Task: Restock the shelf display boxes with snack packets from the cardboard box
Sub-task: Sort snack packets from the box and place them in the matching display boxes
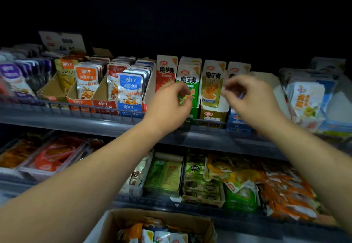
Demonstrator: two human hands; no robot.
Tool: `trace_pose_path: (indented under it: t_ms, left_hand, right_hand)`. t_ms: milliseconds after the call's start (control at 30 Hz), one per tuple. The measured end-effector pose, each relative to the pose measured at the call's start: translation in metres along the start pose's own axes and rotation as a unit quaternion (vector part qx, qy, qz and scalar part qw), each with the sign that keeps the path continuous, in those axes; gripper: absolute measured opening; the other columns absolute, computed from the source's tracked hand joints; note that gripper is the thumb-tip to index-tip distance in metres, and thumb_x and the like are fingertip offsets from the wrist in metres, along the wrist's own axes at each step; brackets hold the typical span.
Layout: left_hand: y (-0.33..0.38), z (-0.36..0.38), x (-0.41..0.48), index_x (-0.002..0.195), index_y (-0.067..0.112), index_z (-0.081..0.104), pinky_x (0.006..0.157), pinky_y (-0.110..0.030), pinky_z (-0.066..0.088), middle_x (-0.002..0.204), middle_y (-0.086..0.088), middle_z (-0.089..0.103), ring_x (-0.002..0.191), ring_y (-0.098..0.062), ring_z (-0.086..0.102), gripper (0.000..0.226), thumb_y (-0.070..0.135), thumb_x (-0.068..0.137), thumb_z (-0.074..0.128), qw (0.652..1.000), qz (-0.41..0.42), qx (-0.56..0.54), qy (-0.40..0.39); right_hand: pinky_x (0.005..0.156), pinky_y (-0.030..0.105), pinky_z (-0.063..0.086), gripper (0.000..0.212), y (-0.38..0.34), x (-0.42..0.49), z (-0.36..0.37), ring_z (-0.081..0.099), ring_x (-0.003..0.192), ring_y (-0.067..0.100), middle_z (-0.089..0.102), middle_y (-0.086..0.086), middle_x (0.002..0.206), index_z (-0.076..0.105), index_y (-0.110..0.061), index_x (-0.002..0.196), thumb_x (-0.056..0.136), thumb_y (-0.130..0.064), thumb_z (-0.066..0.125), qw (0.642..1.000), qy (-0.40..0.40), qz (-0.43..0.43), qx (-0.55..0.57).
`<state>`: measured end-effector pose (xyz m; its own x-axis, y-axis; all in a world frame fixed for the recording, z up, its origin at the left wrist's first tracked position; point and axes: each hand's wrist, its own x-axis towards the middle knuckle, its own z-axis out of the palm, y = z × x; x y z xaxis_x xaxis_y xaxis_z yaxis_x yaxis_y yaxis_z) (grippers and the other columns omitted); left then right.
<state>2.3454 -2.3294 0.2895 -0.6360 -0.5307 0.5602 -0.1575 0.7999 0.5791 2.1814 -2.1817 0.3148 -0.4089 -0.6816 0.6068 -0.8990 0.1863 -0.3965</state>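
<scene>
Snack packets in shelf boxes
The red packet [166, 73], green packet [188, 80] and gold packet [212, 82] stand upright in open display boxes [213, 118]; more packets [162, 236] lie jumbled in the brown cardboard box [122, 221] below.

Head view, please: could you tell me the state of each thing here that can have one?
Left hand, fingers curled, pinching the front green packet.
Right hand, fingers curled at the blue display box; blurred, grip unclear.
Green display box, packets upright, nearly full.
Gold display box, packets upright.
Cardboard box, open, packets inside.
</scene>
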Motion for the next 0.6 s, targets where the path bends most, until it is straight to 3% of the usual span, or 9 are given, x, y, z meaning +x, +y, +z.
trace_pose_path:
  t_ms: [67,200,300,367,467,600]
  left_hand:
    - [-0.002,-0.008,-0.017,0.101,0.023,0.065,0.081,-0.038,0.056,0.097,0.006,0.064,0.088,-0.013,0.061,0.006,0.027,0.097,0.065,1.0,-0.006,0.006,-0.004]
    - [-0.023,-0.013,-0.068,0.096,0.017,0.069,0.076,-0.04,0.057,0.08,0.005,0.069,0.076,-0.016,0.066,0.005,0.021,0.094,0.067,0.998,-0.061,-0.018,-0.005]
    - [-0.056,0.0,-0.132,0.094,0.017,0.07,0.075,-0.039,0.056,0.08,0.003,0.069,0.078,-0.019,0.066,0.006,0.021,0.094,0.066,0.991,-0.124,0.006,-0.058]
    - [-0.087,0.016,-0.184,0.096,0.022,0.069,0.075,-0.039,0.057,0.084,0.004,0.069,0.079,-0.019,0.066,0.005,0.025,0.094,0.065,0.979,-0.161,0.048,-0.119]
    - [-0.127,0.041,-0.258,0.101,0.027,0.067,0.074,-0.038,0.058,0.085,0.006,0.068,0.082,-0.022,0.069,0.012,0.035,0.095,0.061,0.927,-0.244,0.116,-0.261]
    - [-0.169,0.062,-0.335,0.113,0.026,0.061,0.079,-0.038,0.056,0.105,-0.004,0.068,0.095,-0.027,0.067,0.033,0.052,0.1,0.048,0.849,-0.33,0.181,-0.371]
  right_hand:
    - [0.073,0.013,0.042,0.015,-0.018,-0.041,0.002,0.057,0.082,-0.002,0.061,-0.014,0.092,0.065,-0.03,0.104,0.092,-0.024,0.07,0.999,-0.023,-0.013,0.022]
    - [0.067,0.015,0.047,0.016,-0.029,-0.121,0.038,0.06,0.075,0.001,0.062,-0.018,0.085,0.068,-0.03,0.1,0.087,-0.026,0.076,0.99,-0.119,0.007,0.071]
    - [0.065,0.012,0.042,0.018,-0.022,-0.188,0.087,0.057,0.076,-0.001,0.059,-0.019,0.087,0.067,-0.03,0.107,0.09,-0.033,0.072,0.967,-0.245,0.047,0.046]
    - [0.067,0.017,0.046,0.022,-0.013,-0.233,0.122,0.058,0.081,0.001,0.061,-0.016,0.096,0.065,-0.03,0.114,0.093,-0.037,0.067,0.937,-0.337,0.086,0.026]
    - [0.086,0.035,0.053,0.037,0.002,-0.293,0.174,0.06,0.109,0.016,0.06,-0.004,0.123,0.058,-0.026,0.131,0.096,-0.04,0.06,0.881,-0.459,0.112,-0.021]
    - [0.102,0.037,0.045,0.053,0.019,-0.352,0.222,0.044,0.131,0.025,0.048,0.004,0.144,0.043,-0.023,0.148,0.099,-0.038,0.056,0.834,-0.531,0.139,-0.055]
